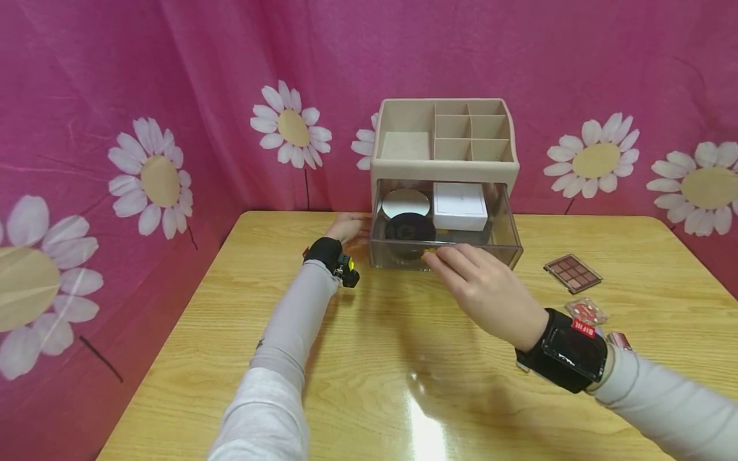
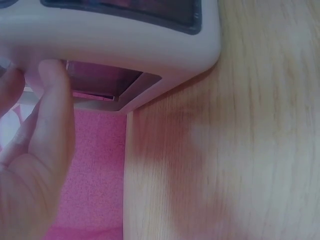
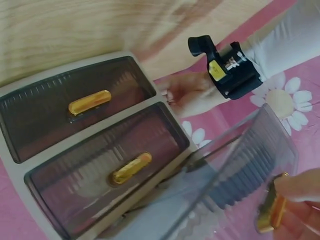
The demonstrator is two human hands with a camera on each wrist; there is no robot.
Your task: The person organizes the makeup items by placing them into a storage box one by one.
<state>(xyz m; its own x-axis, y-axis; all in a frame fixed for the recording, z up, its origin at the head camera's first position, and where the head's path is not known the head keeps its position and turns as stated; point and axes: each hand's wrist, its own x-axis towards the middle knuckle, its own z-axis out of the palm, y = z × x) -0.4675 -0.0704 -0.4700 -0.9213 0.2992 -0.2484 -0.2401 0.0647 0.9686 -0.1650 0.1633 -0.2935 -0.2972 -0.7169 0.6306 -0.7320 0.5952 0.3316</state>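
Observation:
A beige desktop organizer [image 1: 445,171] stands at the back of the table, its clear top drawer [image 1: 398,253] pulled out. Thumb and fingers of my right hand [image 1: 487,291] pinch the drawer's gold handle [image 3: 273,205]. Inside the drawer are a white round disc [image 1: 405,203], a black round case [image 1: 410,226] and a white box [image 1: 460,206]. My left hand [image 1: 348,228] is at the organizer's left side, its fairly straight fingers touching the side wall near a cutout in the left wrist view. Two lower drawers [image 3: 82,137] with gold handles are closed.
To the right lie an eyeshadow palette [image 1: 573,273] and a clear case with reddish contents [image 1: 586,311]. A small reddish item [image 1: 619,340] is partly hidden behind my right wrist. A pink curtain [image 1: 323,51] with daisies hangs directly behind the table.

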